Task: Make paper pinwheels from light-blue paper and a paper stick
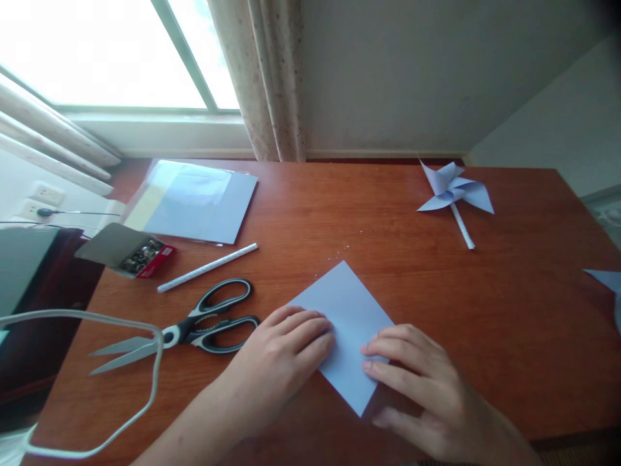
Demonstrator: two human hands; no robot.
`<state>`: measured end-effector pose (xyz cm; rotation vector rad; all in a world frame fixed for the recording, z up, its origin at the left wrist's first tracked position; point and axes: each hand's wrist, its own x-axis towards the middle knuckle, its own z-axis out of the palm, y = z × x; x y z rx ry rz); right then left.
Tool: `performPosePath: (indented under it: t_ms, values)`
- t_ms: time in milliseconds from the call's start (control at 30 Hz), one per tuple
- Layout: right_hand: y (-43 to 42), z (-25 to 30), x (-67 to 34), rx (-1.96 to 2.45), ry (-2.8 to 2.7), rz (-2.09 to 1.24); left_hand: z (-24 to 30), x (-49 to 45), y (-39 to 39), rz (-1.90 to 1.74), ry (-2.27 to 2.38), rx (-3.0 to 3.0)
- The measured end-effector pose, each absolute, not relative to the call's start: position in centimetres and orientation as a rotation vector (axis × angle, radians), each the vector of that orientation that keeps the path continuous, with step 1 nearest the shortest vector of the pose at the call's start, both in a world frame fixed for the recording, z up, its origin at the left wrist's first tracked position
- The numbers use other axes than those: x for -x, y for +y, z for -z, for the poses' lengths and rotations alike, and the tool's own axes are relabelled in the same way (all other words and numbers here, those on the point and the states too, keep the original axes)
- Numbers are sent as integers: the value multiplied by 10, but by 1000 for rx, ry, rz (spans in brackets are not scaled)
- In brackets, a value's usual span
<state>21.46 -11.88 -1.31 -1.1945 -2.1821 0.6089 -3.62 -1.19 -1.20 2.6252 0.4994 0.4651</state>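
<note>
A square sheet of white-blue paper (350, 323) lies on the wooden table, turned so that one corner points toward me. My left hand (295, 343) rests over its left corner, fingers side by side and pressed down on the sheet. On the right corner lie the fingertips of my right hand (417, 382), spread, with the thumb apart and slightly blurred below the edge. Left of my left hand are scissors (182, 330) with black and grey handles, blades parted. A rolled white paper stick (207, 267) lies beyond them.
A finished paper pinwheel (451, 191) lies at the back right. Another paper piece (606, 281) shows at the right edge. At the left are a packet of paper sheets (198, 200), an opened box of small metal pins (145, 255) and a white cable (156, 369) looping near the scissors.
</note>
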Motion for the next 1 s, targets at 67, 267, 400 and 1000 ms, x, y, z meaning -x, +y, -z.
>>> performPosePath:
  t_ms: [67, 267, 400, 1000]
  values:
    - [-120, 14, -214, 1201, -2180, -593, 13, 37, -11, -468, 500, -2622]
    - [-130, 19, -220, 1309, -1873, -785, 15, 40, -12, -428, 494, -2612]
    - [-127, 19, -219, 1435, -924, -1120, 16, 41, -12, -420, 494, -2617]
    - [-109, 14, -209, 973, -85, -1541, 14, 39, -9, -432, 492, -2616]
